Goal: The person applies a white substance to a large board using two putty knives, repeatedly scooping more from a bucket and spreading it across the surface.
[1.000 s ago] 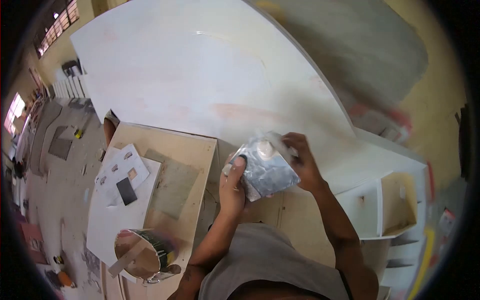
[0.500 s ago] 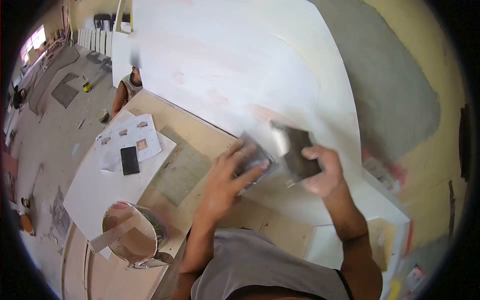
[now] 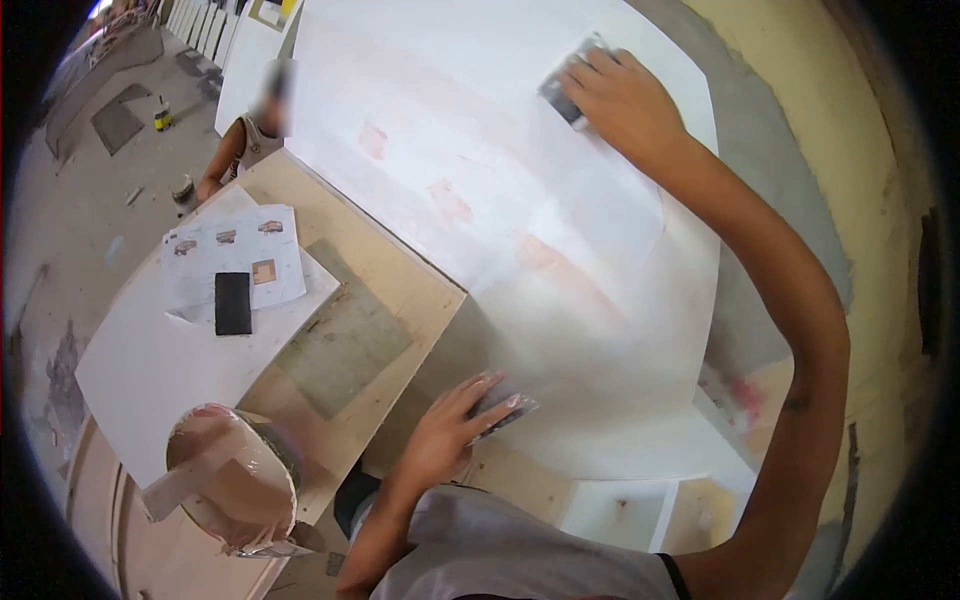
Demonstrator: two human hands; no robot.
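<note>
My right hand [image 3: 625, 100] grips a dark flat putty spreader [image 3: 562, 95] and presses it to the upper right of a large white panel [image 3: 480, 130]. Pinkish filler patches [image 3: 545, 255] mark the panel's surface. Lower down, near my body, my left hand [image 3: 445, 435] is closed on a second dark putty spreader [image 3: 505, 408], its edges smeared with filler. This one is held in front of the panel's lower part, beside the wooden board. Fingers partly cover both spreaders.
At left, a bucket of pinkish filler [image 3: 235, 490] with a flat stick [image 3: 190, 480] stands on a wooden board [image 3: 420, 300]. Printed sheets [image 3: 280, 225] and a black rectangular pad [image 3: 233, 303] lie on a white board [image 3: 130, 350]. A person [image 3: 260, 135] is beyond the board.
My right hand has swung up and away with its spreader onto the upper panel. The left hand has dropped lower with the other spreader. The view has shifted slightly.
</note>
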